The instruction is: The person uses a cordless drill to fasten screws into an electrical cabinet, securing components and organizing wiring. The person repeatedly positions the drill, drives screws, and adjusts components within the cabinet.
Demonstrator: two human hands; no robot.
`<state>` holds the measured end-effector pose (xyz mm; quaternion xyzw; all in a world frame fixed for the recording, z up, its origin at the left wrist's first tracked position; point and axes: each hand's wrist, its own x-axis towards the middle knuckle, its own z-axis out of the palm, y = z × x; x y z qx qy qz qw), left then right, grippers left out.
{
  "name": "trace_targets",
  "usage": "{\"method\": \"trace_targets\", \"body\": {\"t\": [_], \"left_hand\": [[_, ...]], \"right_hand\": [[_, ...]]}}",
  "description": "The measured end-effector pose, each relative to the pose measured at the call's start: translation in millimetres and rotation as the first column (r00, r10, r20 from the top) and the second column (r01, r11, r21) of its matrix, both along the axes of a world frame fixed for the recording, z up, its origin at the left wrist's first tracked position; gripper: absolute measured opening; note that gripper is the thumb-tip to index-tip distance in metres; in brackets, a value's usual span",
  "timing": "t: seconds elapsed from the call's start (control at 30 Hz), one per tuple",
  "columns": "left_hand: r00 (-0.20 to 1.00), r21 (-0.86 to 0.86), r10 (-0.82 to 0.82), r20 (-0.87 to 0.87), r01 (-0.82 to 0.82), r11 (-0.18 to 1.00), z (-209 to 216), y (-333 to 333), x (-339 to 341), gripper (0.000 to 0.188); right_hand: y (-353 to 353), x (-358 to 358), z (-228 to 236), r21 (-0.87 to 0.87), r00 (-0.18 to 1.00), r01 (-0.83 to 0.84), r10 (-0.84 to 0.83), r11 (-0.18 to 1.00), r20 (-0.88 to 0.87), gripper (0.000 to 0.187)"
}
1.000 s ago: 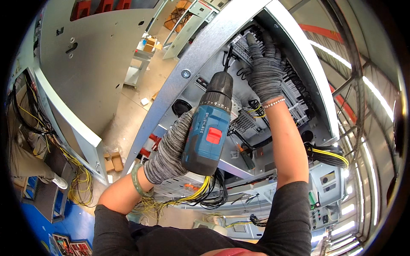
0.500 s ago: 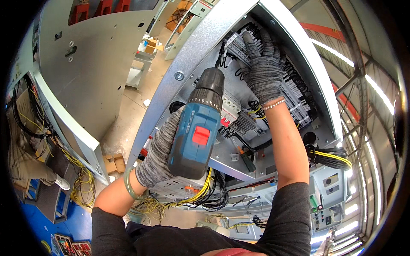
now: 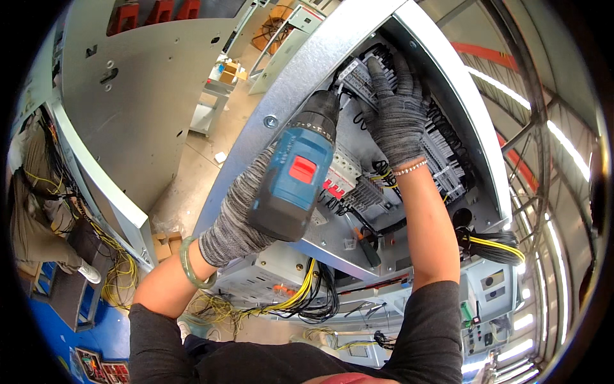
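Observation:
My left hand (image 3: 236,221), in a grey knitted glove, is wrapped round a blue and black cordless drill (image 3: 295,182) with a red switch on top. Its chuck points away from me into an open metal cabinet (image 3: 272,121), close to a grey terminal block (image 3: 355,78); where the bit's tip ends is hard to make out. My right hand (image 3: 400,121), gloved alike, lies over the block's right side with fingers stretched out and slightly apart. Its thumb is partly hidden. Below the hands sits a white circuit breaker with red levers (image 3: 335,188).
A screwdriver (image 3: 368,249) lies on the cabinet's near inner side. Black and yellow cable bundles hang at the right (image 3: 492,244) and below (image 3: 313,288). A large metal panel (image 3: 128,115) stands at left; a person's leg (image 3: 48,230) shows near a step.
The drill and my left hand have shifted a little away from me, its chuck now nearer the terminal block. My right hand keeps its place on the block.

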<state>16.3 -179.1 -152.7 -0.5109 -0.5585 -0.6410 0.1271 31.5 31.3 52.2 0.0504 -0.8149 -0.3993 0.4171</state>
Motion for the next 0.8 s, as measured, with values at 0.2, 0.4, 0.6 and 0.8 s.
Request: {"method": "trace_targets", "body": {"t": [0.2,0.4,0.6,0.8], "left_hand": [[0.984,-0.006,0.14,-0.109,-0.142,0.99,7.6,5.9,-2.0,0.082],[0.991,0.151,-0.048,0.125,0.029,0.988,11.8,7.4,-2.9,0.05],[0.999,0.209,0.032,0.018,-0.035,0.977,7.8,8.4,-8.5,0.057],[0.946,0.205,-0.233,0.223,0.188,0.961,5.3,6.5,-9.9,0.08]], "right_hand": [[-1.9,1.0,1.6,0.002,1.0,0.003,-0.003,1.0,0.011,0.074],[-0.9,-0.6,0.3,-0.003,0.999,-0.028,0.028,1.0,0.018,0.079],[-3.9,-1.1,0.5,0.0,0.999,0.025,-0.025,1.0,0.026,0.08],[1.4,-1.3,-4.8,0.027,0.998,0.061,-0.061,0.998,-0.006,0.076]]}}
